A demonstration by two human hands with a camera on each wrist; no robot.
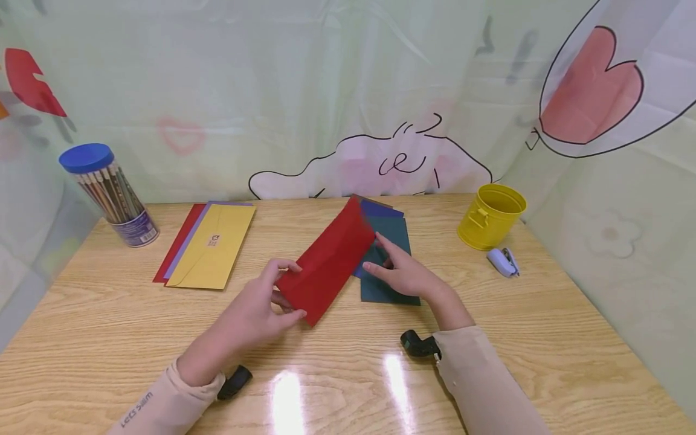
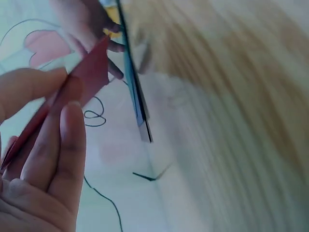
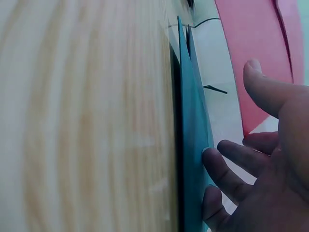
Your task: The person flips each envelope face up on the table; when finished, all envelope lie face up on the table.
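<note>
My left hand [image 1: 263, 308] pinches the lower left end of a red envelope [image 1: 328, 260], thumb on one face and fingers on the other in the left wrist view. The envelope is tilted, its far end raised over a pile of envelopes. At its right edge is my right hand [image 1: 408, 275], thumb and fingers spread apart. In the right wrist view its lower fingertips are right at the dark green envelope [image 3: 192, 130], and the thumb overlaps the red one. That dark green envelope lies on top of a blue envelope [image 1: 380, 209], with a brown edge behind.
At the left lie a yellow envelope [image 1: 231, 241], a purple envelope and a red one, overlapping. Behind them stands a blue-lidded tub of pencils [image 1: 114, 193]. A yellow bucket [image 1: 489, 217] and a small lilac stapler [image 1: 502, 262] are at the right. A printed curtain [image 1: 272, 90] backs the table.
</note>
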